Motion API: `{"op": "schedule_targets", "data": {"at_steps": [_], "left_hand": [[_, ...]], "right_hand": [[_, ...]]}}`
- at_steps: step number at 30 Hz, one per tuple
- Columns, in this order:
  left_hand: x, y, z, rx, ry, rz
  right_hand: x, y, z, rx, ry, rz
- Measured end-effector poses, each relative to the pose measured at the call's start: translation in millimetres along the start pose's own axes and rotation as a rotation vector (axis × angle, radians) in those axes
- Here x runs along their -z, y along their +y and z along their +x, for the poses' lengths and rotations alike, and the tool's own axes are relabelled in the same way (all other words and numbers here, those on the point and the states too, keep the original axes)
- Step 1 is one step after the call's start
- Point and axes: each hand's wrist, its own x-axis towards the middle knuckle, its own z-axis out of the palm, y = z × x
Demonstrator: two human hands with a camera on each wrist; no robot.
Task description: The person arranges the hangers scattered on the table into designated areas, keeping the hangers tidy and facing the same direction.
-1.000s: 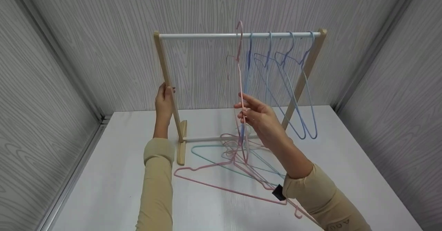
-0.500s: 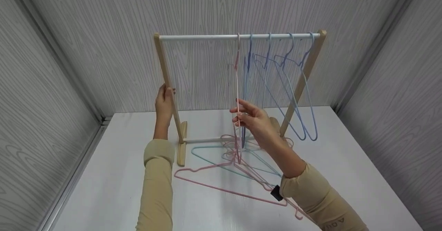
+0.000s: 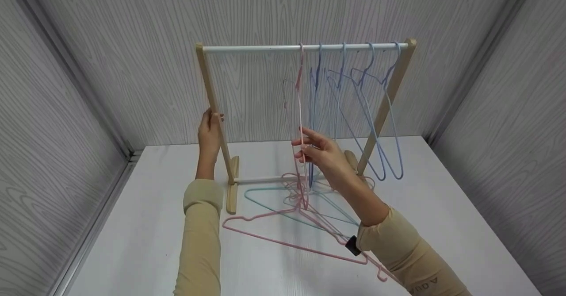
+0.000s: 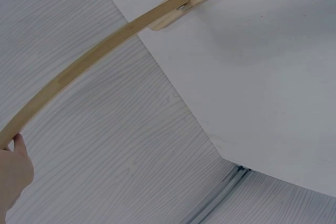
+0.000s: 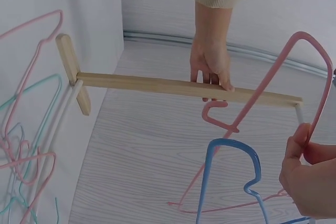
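Observation:
My left hand grips the left wooden post of a small clothes rack about halfway up. That same post curves across the left wrist view, with part of the left hand at its lower end. My right hand pinches the near side of a pink hanger between thumb and fingers. The hanger's hook lies over the white rail. To its right, several blue hangers hang from the rail. In the right wrist view the pink hanger shows a small side hook.
On the white table, a pink hanger and a teal hanger lie in a tangle with others below the rack. The rack's left foot stands beside them. Wood-grain wall panels enclose the table behind and at both sides.
My right hand has lowered the pink hanger, so its hook came down from above the rail onto it, then shifted slightly left. The left hand has stayed on the post.

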Motion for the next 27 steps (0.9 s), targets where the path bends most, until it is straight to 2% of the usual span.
{"op": "schedule_targets", "data": {"at_steps": [14,22,27], "left_hand": [[0.4,0.0,0.3,-0.017,-0.001,-0.001],[1.0,-0.3,-0.1,0.003,-0.013,-0.021],[2.0,6.0,-2.4,0.016,-0.034,-0.034]], "right_hand": [[2.6,3.8,1.3,0.082,0.047,-0.316],[6.1,5.2,-0.1,0.117,0.058,-0.427],[7.5,7.8,-1.3,0.145,0.070,-0.498]]}}
